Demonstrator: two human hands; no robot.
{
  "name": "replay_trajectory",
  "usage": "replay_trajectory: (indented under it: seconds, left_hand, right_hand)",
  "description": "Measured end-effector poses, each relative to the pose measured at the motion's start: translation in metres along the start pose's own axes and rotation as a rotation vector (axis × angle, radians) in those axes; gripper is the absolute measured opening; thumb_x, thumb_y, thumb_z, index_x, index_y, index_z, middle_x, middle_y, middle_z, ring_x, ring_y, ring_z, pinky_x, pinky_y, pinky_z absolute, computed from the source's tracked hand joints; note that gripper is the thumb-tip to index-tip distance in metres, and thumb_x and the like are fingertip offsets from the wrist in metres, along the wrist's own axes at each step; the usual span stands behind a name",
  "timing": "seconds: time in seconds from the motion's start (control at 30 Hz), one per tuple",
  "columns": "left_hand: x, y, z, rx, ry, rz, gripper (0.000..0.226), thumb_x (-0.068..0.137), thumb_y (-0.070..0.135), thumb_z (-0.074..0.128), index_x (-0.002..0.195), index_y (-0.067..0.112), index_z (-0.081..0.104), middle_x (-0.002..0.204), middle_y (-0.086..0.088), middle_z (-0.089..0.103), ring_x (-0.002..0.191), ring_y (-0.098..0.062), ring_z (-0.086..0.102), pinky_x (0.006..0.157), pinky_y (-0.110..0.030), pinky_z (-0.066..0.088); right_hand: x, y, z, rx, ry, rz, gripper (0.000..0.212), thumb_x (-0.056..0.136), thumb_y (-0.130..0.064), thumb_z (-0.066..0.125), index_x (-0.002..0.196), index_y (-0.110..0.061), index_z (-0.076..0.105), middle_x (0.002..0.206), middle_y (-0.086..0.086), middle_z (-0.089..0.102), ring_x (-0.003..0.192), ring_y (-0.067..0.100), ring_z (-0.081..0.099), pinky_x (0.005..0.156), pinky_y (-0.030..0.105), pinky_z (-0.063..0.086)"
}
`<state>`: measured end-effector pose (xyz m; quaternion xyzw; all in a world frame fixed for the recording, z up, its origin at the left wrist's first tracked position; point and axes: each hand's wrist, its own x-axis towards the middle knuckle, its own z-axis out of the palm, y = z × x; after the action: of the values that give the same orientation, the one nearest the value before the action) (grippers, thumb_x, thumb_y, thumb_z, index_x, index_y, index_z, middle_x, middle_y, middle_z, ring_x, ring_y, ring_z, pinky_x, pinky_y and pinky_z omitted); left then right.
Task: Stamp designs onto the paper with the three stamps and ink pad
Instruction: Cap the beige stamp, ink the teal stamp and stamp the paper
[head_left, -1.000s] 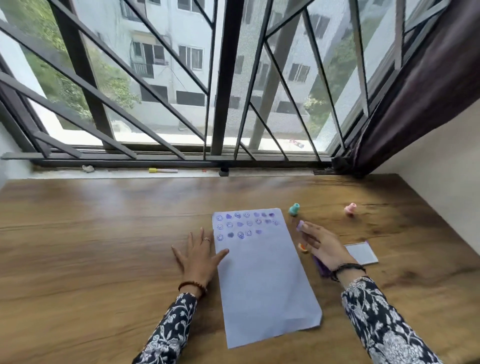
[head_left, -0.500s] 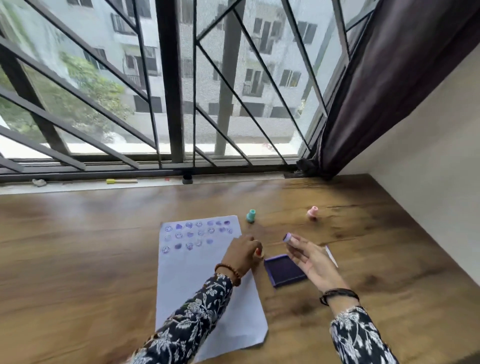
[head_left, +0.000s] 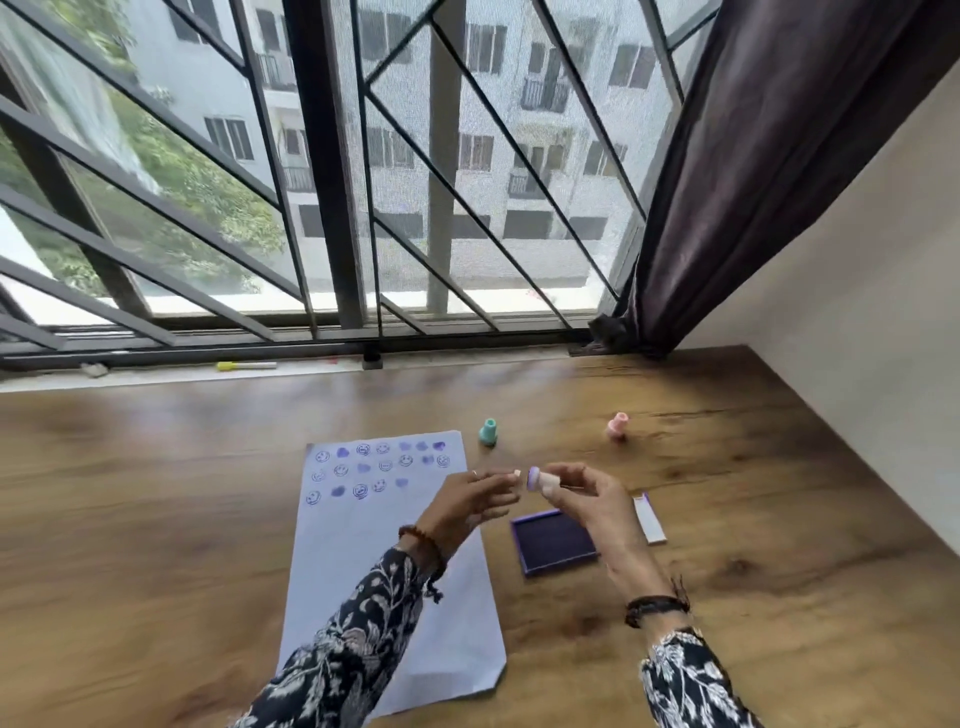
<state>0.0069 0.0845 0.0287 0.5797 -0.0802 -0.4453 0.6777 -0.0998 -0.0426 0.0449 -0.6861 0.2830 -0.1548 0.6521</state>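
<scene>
A white paper (head_left: 363, 561) lies on the wooden table, with three rows of purple prints across its top. My right hand (head_left: 592, 506) holds a small stamp (head_left: 537, 479) above the table, purple face turned left. My left hand (head_left: 465, 506) hovers over the paper's right edge, fingertips pinched almost against that face; whether they hold anything I cannot tell. The open purple ink pad (head_left: 558, 540) sits just right of the paper, below my right hand. A teal stamp (head_left: 488, 432) and a pink stamp (head_left: 617, 426) stand upright further back.
The ink pad's white lid (head_left: 649, 519) lies right of the pad. A yellow marker (head_left: 244, 366) rests on the window sill behind the table (head_left: 156, 493). A barred window runs along the back, with a dark curtain (head_left: 753, 182) and a wall on the right.
My left hand left the paper, reached to a small orange piece beside the ink pad, then rose to meet the stamp. My right hand lifted the stamp off the pad side toward the left.
</scene>
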Motion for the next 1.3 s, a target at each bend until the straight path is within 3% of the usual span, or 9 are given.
replay_trajectory:
  seconds: [0.17, 0.27, 0.43, 0.6, 0.73, 0.83, 1.03, 1.13, 1.3]
  left_hand:
    - [-0.014, 0.009, -0.004, -0.169, -0.048, -0.017, 0.015, 0.09, 0.011, 0.052, 0.087, 0.008, 0.066, 0.066, 0.002, 0.075, 0.064, -0.005, 0.07, 0.058, -0.013, 0.056]
    - [-0.019, 0.014, -0.01, -0.172, -0.045, 0.004, 0.013, 0.089, 0.01, 0.054, 0.085, 0.007, 0.066, 0.065, 0.001, 0.075, 0.064, -0.005, 0.07, 0.06, -0.013, 0.056]
    - [-0.023, 0.019, -0.018, -0.144, -0.066, 0.041, 0.013, 0.088, 0.009, 0.055, 0.089, 0.01, 0.067, 0.068, 0.001, 0.074, 0.067, -0.005, 0.069, 0.067, -0.013, 0.056]
    - [-0.023, 0.02, -0.02, -0.158, -0.071, 0.069, 0.013, 0.088, 0.008, 0.055, 0.094, 0.005, 0.067, 0.07, -0.004, 0.074, 0.067, -0.008, 0.07, 0.069, -0.014, 0.056]
    - [-0.016, 0.014, -0.016, -0.225, -0.056, 0.055, 0.012, 0.088, 0.005, 0.055, 0.092, 0.003, 0.065, 0.067, -0.006, 0.075, 0.064, -0.01, 0.071, 0.065, -0.014, 0.058]
    - [-0.008, 0.008, -0.01, -0.303, -0.048, 0.052, 0.012, 0.087, 0.006, 0.055, 0.09, 0.003, 0.066, 0.071, -0.008, 0.076, 0.067, -0.012, 0.072, 0.065, -0.016, 0.058]
    - [0.018, -0.003, 0.007, -0.494, -0.033, 0.03, 0.01, 0.087, 0.005, 0.054, 0.09, 0.001, 0.063, 0.076, -0.01, 0.076, 0.073, -0.014, 0.073, 0.063, -0.018, 0.059]
    - [0.033, -0.009, 0.015, -0.346, -0.067, 0.067, 0.011, 0.086, 0.001, 0.056, 0.088, 0.004, 0.066, 0.077, -0.007, 0.077, 0.075, -0.013, 0.072, 0.067, -0.017, 0.058]
    - [0.068, -0.008, 0.031, 0.389, -0.02, 0.29, 0.008, 0.08, 0.012, 0.068, 0.082, 0.02, 0.069, 0.077, 0.009, 0.072, 0.076, -0.004, 0.065, 0.068, -0.01, 0.052]
  right_hand:
    - [-0.002, -0.016, 0.008, -0.245, -0.034, -0.191, 0.026, 0.069, -0.009, 0.077, 0.074, -0.034, 0.07, 0.077, -0.012, 0.074, 0.079, 0.003, 0.069, 0.072, 0.013, 0.053]
    - [-0.003, -0.024, 0.014, -0.284, -0.03, -0.22, 0.025, 0.07, -0.005, 0.075, 0.08, -0.028, 0.07, 0.081, -0.005, 0.074, 0.081, 0.005, 0.069, 0.077, 0.018, 0.054]
    - [-0.004, -0.032, 0.022, -0.3, -0.075, -0.29, 0.022, 0.072, -0.005, 0.073, 0.089, -0.018, 0.072, 0.085, -0.005, 0.072, 0.078, -0.005, 0.066, 0.072, 0.004, 0.05]
    - [0.003, -0.037, 0.024, -0.321, -0.118, -0.291, 0.018, 0.074, -0.009, 0.072, 0.089, -0.018, 0.073, 0.081, -0.007, 0.071, 0.075, -0.006, 0.066, 0.071, 0.007, 0.051]
    - [0.009, -0.037, 0.021, -0.304, -0.126, -0.253, 0.022, 0.074, -0.011, 0.071, 0.071, -0.033, 0.07, 0.07, -0.006, 0.071, 0.072, 0.01, 0.066, 0.071, 0.025, 0.056]
    - [0.009, -0.03, 0.017, -0.187, -0.104, -0.218, 0.019, 0.073, -0.021, 0.072, 0.072, -0.04, 0.069, 0.07, -0.013, 0.073, 0.073, 0.005, 0.068, 0.067, 0.016, 0.056]
    - [0.014, 0.002, 0.007, 0.043, 0.0, -0.05, 0.02, 0.075, -0.007, 0.072, 0.089, -0.022, 0.072, 0.081, -0.006, 0.073, 0.076, 0.003, 0.068, 0.064, 0.014, 0.054]
    - [0.023, 0.013, -0.002, 0.064, 0.021, -0.009, 0.022, 0.077, -0.005, 0.07, 0.098, -0.012, 0.07, 0.086, -0.001, 0.073, 0.079, 0.003, 0.068, 0.066, 0.014, 0.055]
    - [0.054, 0.02, -0.025, -0.156, 0.113, -0.06, 0.023, 0.072, -0.004, 0.073, 0.084, -0.024, 0.071, 0.087, 0.003, 0.074, 0.086, 0.015, 0.067, 0.08, 0.026, 0.053]
